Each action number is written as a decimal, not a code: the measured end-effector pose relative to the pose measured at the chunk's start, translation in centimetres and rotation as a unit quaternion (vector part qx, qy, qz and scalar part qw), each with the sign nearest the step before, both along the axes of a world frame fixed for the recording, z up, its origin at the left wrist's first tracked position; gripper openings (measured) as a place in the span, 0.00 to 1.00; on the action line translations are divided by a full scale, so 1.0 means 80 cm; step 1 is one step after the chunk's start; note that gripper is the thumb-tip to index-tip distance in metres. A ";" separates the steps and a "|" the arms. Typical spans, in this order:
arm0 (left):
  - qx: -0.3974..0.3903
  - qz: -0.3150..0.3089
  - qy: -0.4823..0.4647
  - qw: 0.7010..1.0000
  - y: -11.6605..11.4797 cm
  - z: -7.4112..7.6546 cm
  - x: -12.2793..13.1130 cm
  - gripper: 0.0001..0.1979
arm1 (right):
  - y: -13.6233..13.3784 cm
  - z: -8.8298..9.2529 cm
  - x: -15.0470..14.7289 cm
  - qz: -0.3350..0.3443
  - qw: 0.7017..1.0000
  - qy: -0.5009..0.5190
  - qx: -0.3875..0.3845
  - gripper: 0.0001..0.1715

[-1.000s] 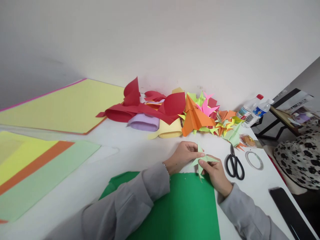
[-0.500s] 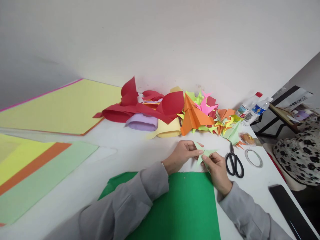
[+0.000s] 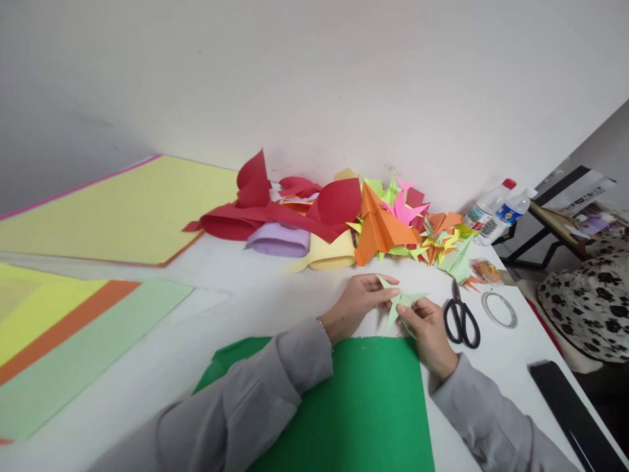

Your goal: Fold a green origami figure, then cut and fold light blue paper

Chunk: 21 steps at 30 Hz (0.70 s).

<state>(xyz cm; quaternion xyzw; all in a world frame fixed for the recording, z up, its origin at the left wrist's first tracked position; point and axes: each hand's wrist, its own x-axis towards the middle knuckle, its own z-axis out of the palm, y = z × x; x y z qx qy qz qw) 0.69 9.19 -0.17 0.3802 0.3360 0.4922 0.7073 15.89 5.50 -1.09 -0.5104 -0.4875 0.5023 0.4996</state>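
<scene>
Between my two hands is a pale green folded paper star (image 3: 393, 316), its points sticking out past my fingers. My left hand (image 3: 358, 303) pinches the star's upper left part between thumb and fingers. On the other side, my right hand (image 3: 428, 329) grips it with the thumb on top; the fingers beneath are partly hidden. A sheet of green paper (image 3: 373, 400) lies on the table below my wrists. Black-handled scissors (image 3: 460, 321) rest just right of my right hand, beside a roll of clear tape (image 3: 500, 310).
Behind my hands are red paper pieces (image 3: 236, 223), an orange paper plane (image 3: 381, 229) and several folded stars. Two plastic bottles (image 3: 506, 216) lean at the back right. Stacked colored sheets (image 3: 113, 354) lie left. A black flat object (image 3: 565, 400) sits near the right edge, by a seated person (image 3: 590, 301).
My fingers have shifted slightly on the pale green star, and its upper left point shows more clearly. Both hands stay in nearly the same place.
</scene>
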 end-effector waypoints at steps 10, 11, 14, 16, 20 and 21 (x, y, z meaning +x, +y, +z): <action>0.038 -0.021 0.024 0.999 0.001 -0.007 0.000 0.18 | 0.003 0.002 0.000 -0.002 1.000 -0.005 -0.003 0.24; 0.043 -0.020 0.019 0.999 0.000 -0.006 0.001 0.16 | 0.003 0.002 0.000 -0.001 1.000 -0.003 -0.005 0.24; 0.052 -0.018 -0.002 0.999 -0.004 -0.003 0.004 0.13 | 0.005 0.002 0.000 0.002 1.000 0.009 -0.015 0.23; 0.049 -0.009 -0.004 0.999 -0.005 -0.002 0.005 0.13 | 0.007 0.002 0.000 0.003 1.000 0.017 -0.020 0.22; 0.039 0.013 -0.003 0.999 -0.003 -0.001 0.004 0.13 | 0.008 0.006 -0.001 -0.001 0.998 0.040 -0.038 0.23; 0.036 0.014 -0.008 0.999 -0.002 -0.001 0.004 0.13 | 0.008 0.007 -0.001 -0.002 0.998 0.052 -0.047 0.24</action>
